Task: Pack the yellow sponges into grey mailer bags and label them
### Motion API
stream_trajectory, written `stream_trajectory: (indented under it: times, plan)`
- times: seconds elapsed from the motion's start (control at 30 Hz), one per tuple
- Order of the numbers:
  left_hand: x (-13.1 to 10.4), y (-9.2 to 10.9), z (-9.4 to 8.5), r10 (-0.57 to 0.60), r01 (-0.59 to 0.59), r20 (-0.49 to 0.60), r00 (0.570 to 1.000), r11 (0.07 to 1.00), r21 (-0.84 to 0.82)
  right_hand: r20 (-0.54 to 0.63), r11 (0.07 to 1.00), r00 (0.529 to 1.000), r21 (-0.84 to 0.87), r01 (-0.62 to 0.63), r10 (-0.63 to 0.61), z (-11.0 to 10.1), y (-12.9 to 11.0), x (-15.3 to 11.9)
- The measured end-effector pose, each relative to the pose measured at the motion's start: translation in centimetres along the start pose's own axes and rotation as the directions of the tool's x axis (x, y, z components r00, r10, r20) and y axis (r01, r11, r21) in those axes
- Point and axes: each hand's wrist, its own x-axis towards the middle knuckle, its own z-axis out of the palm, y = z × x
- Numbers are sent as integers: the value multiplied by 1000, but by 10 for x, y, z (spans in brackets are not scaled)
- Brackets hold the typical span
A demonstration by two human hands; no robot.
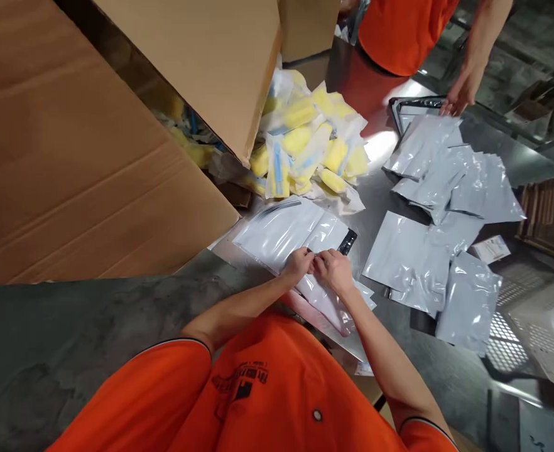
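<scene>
Both of my hands meet at the edge of a white plastic mailer bag point(326, 235) with a black strip along its opening. My left hand point(298, 263) pinches the bag near that strip. Close against it, my right hand point(334, 270) has its fingers closed on the same bag. More white mailer bags point(281, 229) lie flat beneath and to the left. Just beyond them is a heap of yellow items in clear wrappers point(305, 135), some with blue parts. My fingertips partly hide the bag's edge.
Open cardboard boxes point(102, 157) stand at the left and back. Several filled grey-white mailers point(404, 254) are spread on the metal table at right, near a small white box point(491, 249) and a perforated plastic basket point(536, 326). Across the table, a co-worker's hand point(460, 91) touches another mailer.
</scene>
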Motion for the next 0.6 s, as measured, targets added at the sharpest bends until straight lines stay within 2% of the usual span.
stream_trajectory:
  times: [0.1, 0.23, 0.3, 0.4, 0.43, 0.5, 0.53, 0.57, 0.6]
  plan:
    - [-5, -3, -4, 35, -35, 2, 999, 999, 20, 44, 1000, 999, 6, 17, -17, -6, 0, 9]
    - [-7, -6, -6, 88, -86, -27, 996, 993, 77, 201, 991, 976, -86, 98, -79, -9, -5, 24]
    - [-5, -9, -6, 109, -105, -37, 993, 989, 103, 227, 993, 972, -82, 87, -67, -7, -3, 30]
    - [-4, -12, -6, 132, -128, -30, 991, 984, 122, 198, 995, 979, 67, -70, 56, 0, 11, 36]
    - [-6, -13, -6, 129, -125, -23, 991, 985, 119, 189, 975, 974, 162, -153, 121, 3, 19, 37]
    - [-14, -16, -5, 161, -155, -25, 987, 976, 154, 197, 874, 946, 370, -314, 257, 8, 33, 38]
    - [-19, -19, -4, 232, -222, -19, 973, 951, 216, 210, 808, 928, 457, -373, 309, 11, 39, 37]
    - [-24, -22, -2, 342, -331, 19, 940, 892, 307, 219, 747, 913, 526, -407, 344, 13, 42, 36]
    - [-29, -26, 1, 469, -467, 104, 877, 783, 410, 222, 699, 905, 578, -421, 362, 16, 43, 36]
